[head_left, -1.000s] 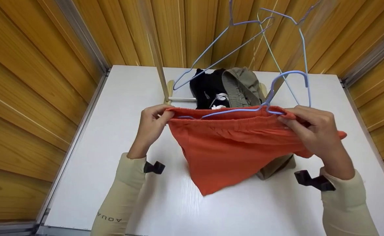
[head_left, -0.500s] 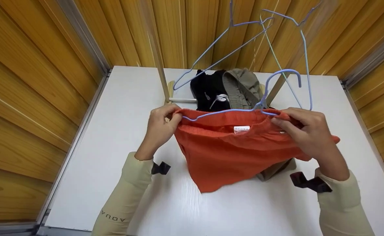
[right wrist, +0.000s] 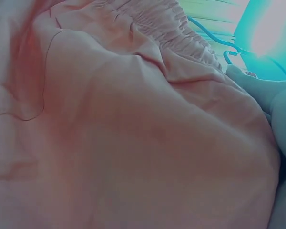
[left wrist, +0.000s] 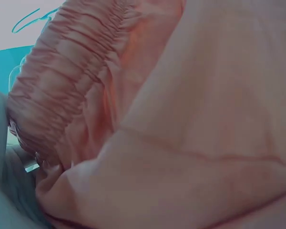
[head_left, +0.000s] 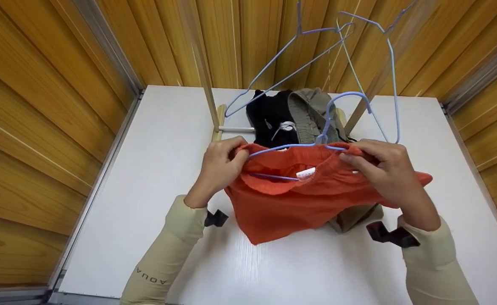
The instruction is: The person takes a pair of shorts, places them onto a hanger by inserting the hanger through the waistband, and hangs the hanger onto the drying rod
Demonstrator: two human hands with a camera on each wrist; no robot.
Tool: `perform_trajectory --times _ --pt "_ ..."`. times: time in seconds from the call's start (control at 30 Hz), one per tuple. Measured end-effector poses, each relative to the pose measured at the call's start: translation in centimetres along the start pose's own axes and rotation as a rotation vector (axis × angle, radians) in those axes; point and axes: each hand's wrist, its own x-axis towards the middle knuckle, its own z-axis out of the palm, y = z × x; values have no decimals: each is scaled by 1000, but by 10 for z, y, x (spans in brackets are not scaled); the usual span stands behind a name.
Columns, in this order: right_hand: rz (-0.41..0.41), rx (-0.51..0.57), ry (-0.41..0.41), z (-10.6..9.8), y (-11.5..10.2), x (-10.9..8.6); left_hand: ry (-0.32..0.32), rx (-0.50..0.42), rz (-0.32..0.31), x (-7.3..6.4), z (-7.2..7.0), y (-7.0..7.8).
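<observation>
Red shorts (head_left: 282,216), finely gathered at the waist, are held above the white table (head_left: 104,212), pinched narrowly by left hand (head_left: 220,164) and right hand (head_left: 388,169); a slim, hooked blue hanger (head_left: 290,146) is partly enclosed.

Left hand (head_left: 225,165): fingers pinch one end of the shorts' waistband.
Right hand (head_left: 386,169): fingers pinch the other end.
Shorts (head_left: 280,216): red, held up by the waist, the opening gaping, a white tag (head_left: 306,173) inside.
Hanger (head_left: 322,139): blue, lying within the waistband, its hook sticking out above.
Rack (head_left: 208,95): wooden posts behind, with more hangers (head_left: 273,63) in front of the wall (head_left: 261,25).
Desk (head_left: 117,190): white, carrying black (head_left: 269,112) and grey clothes (head_left: 318,103) beyond the shorts.
</observation>
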Motion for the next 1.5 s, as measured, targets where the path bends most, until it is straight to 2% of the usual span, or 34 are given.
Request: perform_trajectory --times 0.1,0.4,0.67,0.9,1.1,1.27,1.5 --pt "24 18 -13 3 -2 1 -9 19 2 0 2 3" --pt "23 8 4 7 -7 3 -32 55 24 -1 3 7" --pt "42 15 2 4 -5 3 -114 28 56 -5 -1 9" --pt "28 -22 -17 -6 3 0 -173 -5 29 -8 -10 6" --pt "87 -39 -27 -14 3 -3 -214 -20 35 -11 -18 3" --pt "146 -54 6 -20 4 -6 -250 -18 39 -15 -24 0" --pt "158 -87 17 -26 8 -11 -287 -71 43 -18 -31 -5"
